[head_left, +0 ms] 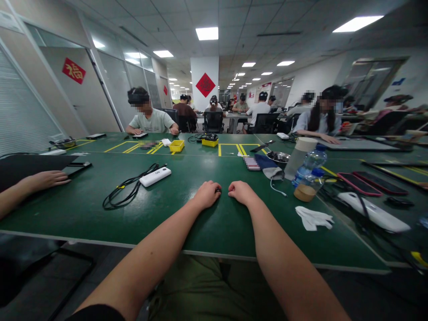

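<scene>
My left hand [207, 194] and my right hand [241, 192] rest side by side on the green table [187, 223], a little apart. Both have their fingers curled under into loose fists, and nothing shows in either. The nearest things are a white power bank [155, 176] with a coiled black cable [124, 189] to the left, and a crumpled white cloth or glove [313, 218] to the right.
A plastic water bottle [309, 166] and a tilted cup with brown liquid [305, 187] stand at the right, by phones [359, 183] and a white device [374, 212]. Another person's hand [45, 179] lies at the left by a laptop. Yellow trays [177, 145] and seated people are beyond.
</scene>
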The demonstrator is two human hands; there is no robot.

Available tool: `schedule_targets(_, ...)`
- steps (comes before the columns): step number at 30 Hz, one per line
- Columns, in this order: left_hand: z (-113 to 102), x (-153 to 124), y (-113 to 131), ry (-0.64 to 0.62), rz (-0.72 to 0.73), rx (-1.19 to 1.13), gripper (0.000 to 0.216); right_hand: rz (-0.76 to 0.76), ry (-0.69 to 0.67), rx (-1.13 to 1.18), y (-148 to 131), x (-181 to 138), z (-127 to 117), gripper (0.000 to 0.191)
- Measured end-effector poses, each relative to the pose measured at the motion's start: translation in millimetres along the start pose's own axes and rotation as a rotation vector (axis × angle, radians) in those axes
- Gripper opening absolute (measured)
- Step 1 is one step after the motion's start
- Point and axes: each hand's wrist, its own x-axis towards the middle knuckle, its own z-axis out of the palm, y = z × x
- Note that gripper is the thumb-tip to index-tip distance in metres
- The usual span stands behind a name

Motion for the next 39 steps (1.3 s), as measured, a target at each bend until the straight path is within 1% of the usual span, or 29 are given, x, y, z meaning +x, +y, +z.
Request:
schedule_targets(2,-0.2,-0.2,0.6,0.017,0.001,-0.014,0.022,-0.036,-0.012,0.004,-4.2,-1.5,-1.2,0.009)
schedule_targets(5,-2.2,-1.1,2.8,0.031,0.002,-0.024,0.023,-0.066,0.0,0.048,-11.9,-3.3,-0.2,0.013)
schedule_targets(11,-6.8,-3.1,8.5,-0.023,-0.006,0.029,0.028,-0.089,0.013,0.295,-18.1,-2.9,4.6,0.025)
schedule_targets(14,-6.1,-3.2,9.6,-0.036,-0.006,0.032,0.022,-0.084,-0.009,0.37,-15.2,-1.5,7.4,0.023)
schedule_targets(17,-4.7,-3.2,9.2,0.025,-0.027,-0.051,0.018,-0.069,-0.021,0.44,-12.4,-0.2,9.7,0.019)
schedule_targets(19,-5.0,-3.1,7.8,0.056,-0.061,-0.13,0.018,-0.042,-0.032,0.498,-12.4,-0.1,10.5,0.018)
schedule_targets(23,-9.8,-2.4,1.6,0.049,-0.146,-0.368,0.018,-0.008,-0.041,0.672,-17.7,-3.2,9.2,0.016)
schedule_targets(25,-12.6,-1.9,-1.7,0.057,-0.188,-0.551,0.019,0.03,-0.05,0.781,-21.4,-5.6,7.7,0.016)
schedule_targets(30,-13.5,-1.7,-3.2,0.047,-0.316,-1.109,0.022,0.092,-0.079,1.046,-25.9,-8.7,5.5,0.015)
schedule_targets(32,-12.0,-1.6,-1.9,0.03,-0.342,-1.262,0.02,0.116,-0.088,1.137,-26.0,-9.0,4.9,0.014)
schedule_targets(35,-9.8,-1.1,-0.9,0.023,-0.379,-1.394,0.019,0.143,-0.097,1.209,-25.8,-9.4,3.2,0.013)
schedule_targets(39,-8.7,-0.5,-1.4,0.016,-0.42,-1.435,0.02,0.15,-0.112,1.251,-25.1,-9.4,1.3,0.013)
